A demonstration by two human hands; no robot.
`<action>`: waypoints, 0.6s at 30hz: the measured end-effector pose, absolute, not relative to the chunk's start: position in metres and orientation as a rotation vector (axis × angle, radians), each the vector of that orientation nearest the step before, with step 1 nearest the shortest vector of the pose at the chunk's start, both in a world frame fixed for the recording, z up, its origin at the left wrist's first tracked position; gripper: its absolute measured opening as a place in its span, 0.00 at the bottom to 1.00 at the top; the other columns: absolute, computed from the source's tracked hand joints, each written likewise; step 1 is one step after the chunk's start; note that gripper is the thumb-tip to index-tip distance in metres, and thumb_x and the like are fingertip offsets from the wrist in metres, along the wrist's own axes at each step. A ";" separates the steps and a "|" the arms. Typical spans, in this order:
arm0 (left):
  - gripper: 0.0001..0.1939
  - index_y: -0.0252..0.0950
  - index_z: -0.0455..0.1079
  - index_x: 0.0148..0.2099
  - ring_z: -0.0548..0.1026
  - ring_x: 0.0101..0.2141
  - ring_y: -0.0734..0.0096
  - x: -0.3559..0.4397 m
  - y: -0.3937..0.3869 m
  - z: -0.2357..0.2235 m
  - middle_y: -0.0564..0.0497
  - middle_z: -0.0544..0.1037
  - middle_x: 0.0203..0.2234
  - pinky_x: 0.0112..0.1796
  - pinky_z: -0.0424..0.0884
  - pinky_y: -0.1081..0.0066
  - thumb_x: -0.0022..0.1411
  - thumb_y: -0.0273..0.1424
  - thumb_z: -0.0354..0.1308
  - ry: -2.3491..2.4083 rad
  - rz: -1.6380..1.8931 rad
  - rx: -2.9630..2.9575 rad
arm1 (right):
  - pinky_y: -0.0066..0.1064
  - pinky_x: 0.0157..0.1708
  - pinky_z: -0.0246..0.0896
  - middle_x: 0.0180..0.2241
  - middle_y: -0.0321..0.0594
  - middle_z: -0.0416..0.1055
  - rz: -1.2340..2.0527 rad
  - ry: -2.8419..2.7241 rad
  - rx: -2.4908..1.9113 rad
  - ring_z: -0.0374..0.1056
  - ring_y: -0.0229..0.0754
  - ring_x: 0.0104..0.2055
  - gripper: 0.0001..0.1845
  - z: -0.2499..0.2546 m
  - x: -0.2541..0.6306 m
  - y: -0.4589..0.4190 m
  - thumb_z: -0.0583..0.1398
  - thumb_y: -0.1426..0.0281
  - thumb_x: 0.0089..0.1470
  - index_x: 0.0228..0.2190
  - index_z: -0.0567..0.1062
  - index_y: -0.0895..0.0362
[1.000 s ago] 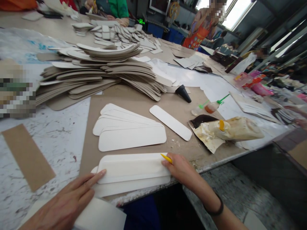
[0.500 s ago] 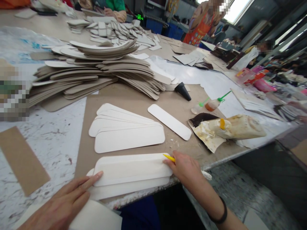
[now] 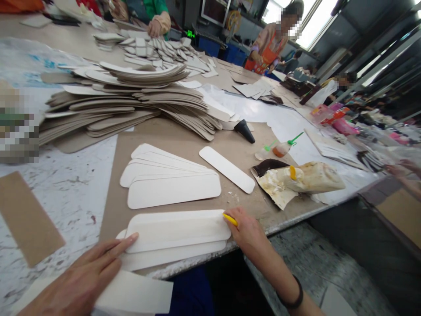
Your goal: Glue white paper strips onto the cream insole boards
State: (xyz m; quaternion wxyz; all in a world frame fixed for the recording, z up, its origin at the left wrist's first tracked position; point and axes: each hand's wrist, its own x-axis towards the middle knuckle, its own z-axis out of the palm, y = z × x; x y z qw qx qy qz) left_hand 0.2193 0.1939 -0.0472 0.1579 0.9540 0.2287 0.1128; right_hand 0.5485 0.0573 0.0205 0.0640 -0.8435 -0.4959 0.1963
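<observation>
A long white strip with rounded ends [image 3: 177,229] lies on top of another white strip at the near edge of the table [image 3: 66,193]. My left hand [image 3: 82,276] lies flat with fingers stretched out, the fingertip pressing the strip's left end. My right hand [image 3: 250,235] is closed at the strip's right end and grips a small yellow tool [image 3: 230,219] whose tip touches the strip's edge. A fan of several white strips [image 3: 171,177] lies just beyond, and a single white strip [image 3: 226,169] lies apart to the right.
A big heap of grey-brown card strips [image 3: 131,101] fills the middle of the table. A glue-smeared bag [image 3: 302,177], small green-capped bottles [image 3: 279,149] and a black cone [image 3: 245,130] lie to the right. A brown card piece [image 3: 26,219] is at left. Other people work at the far end.
The view has shifted slightly; both hands stay on the strip's ends, with the right hand and yellow tool holding at the right end.
</observation>
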 end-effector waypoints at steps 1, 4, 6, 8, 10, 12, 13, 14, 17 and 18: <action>0.18 0.42 0.76 0.34 0.70 0.46 0.69 0.221 0.195 -0.045 0.60 0.69 0.55 0.50 0.63 0.77 0.61 0.25 0.44 0.623 0.342 2.749 | 0.30 0.42 0.57 0.38 0.44 0.70 0.585 -1.522 -2.531 0.67 0.44 0.42 0.09 0.019 0.549 0.057 0.53 0.73 0.60 0.39 0.73 0.57; 0.19 0.39 0.75 0.31 0.70 0.45 0.67 0.225 0.195 -0.039 0.56 0.70 0.54 0.48 0.64 0.75 0.62 0.27 0.43 0.588 0.378 2.772 | 0.30 0.38 0.57 0.34 0.42 0.69 0.565 -1.579 -2.480 0.66 0.43 0.37 0.10 0.019 0.550 0.058 0.52 0.70 0.61 0.32 0.72 0.58; 0.19 0.39 0.75 0.33 0.69 0.46 0.66 0.226 0.193 -0.038 0.56 0.70 0.54 0.48 0.65 0.74 0.61 0.25 0.42 0.598 0.365 2.755 | 0.29 0.34 0.56 0.30 0.39 0.69 0.616 -1.564 -2.466 0.65 0.41 0.33 0.11 0.022 0.549 0.059 0.51 0.69 0.61 0.30 0.71 0.57; 0.19 0.40 0.75 0.34 0.70 0.46 0.66 0.225 0.193 -0.040 0.56 0.70 0.54 0.48 0.65 0.73 0.60 0.23 0.42 0.629 0.353 2.735 | 0.28 0.31 0.54 0.27 0.37 0.69 0.703 -1.530 -2.458 0.64 0.40 0.30 0.11 0.025 0.546 0.060 0.51 0.71 0.61 0.30 0.71 0.57; 0.19 0.40 0.75 0.35 0.70 0.47 0.66 0.225 0.193 -0.042 0.56 0.70 0.54 0.49 0.64 0.74 0.59 0.22 0.43 0.617 0.379 2.737 | 0.27 0.30 0.53 0.26 0.36 0.69 0.759 -1.539 -2.426 0.64 0.39 0.29 0.10 0.029 0.544 0.061 0.51 0.73 0.59 0.29 0.71 0.56; 0.18 0.40 0.75 0.35 0.70 0.46 0.68 0.225 0.194 -0.043 0.56 0.71 0.54 0.49 0.63 0.76 0.59 0.23 0.43 0.571 0.426 2.767 | 0.27 0.31 0.53 0.27 0.36 0.70 0.776 -1.574 -2.375 0.65 0.39 0.30 0.10 0.030 0.541 0.061 0.52 0.75 0.56 0.30 0.72 0.56; 0.18 0.40 0.75 0.34 0.70 0.46 0.69 0.225 0.195 -0.043 0.57 0.71 0.53 0.49 0.63 0.77 0.59 0.23 0.43 0.553 0.445 2.785 | 0.27 0.32 0.53 0.27 0.36 0.71 0.783 -1.586 -2.355 0.66 0.39 0.31 0.10 0.030 0.541 0.062 0.52 0.76 0.55 0.31 0.73 0.56; 0.18 0.40 0.75 0.35 0.69 0.46 0.70 0.226 0.195 -0.043 0.58 0.71 0.53 0.49 0.63 0.78 0.60 0.23 0.43 0.548 0.456 2.803 | 0.27 0.32 0.54 0.28 0.37 0.72 0.787 -1.586 -2.353 0.66 0.39 0.31 0.11 0.030 0.540 0.062 0.52 0.76 0.54 0.33 0.74 0.56; 0.18 0.39 0.74 0.33 0.69 0.45 0.70 0.226 0.193 -0.044 0.59 0.72 0.52 0.48 0.64 0.78 0.61 0.23 0.42 0.604 0.425 2.798 | 0.27 0.34 0.55 0.33 0.38 0.74 0.759 -1.594 -2.474 0.69 0.41 0.35 0.13 0.028 0.539 0.064 0.54 0.74 0.54 0.41 0.73 0.55; 0.18 0.40 0.74 0.31 0.69 0.45 0.69 0.226 0.192 -0.045 0.59 0.72 0.52 0.48 0.65 0.77 0.61 0.23 0.43 0.645 0.406 2.764 | 0.28 0.34 0.55 0.33 0.39 0.75 0.739 -1.602 -2.531 0.69 0.42 0.36 0.12 0.027 0.539 0.065 0.55 0.72 0.55 0.42 0.73 0.55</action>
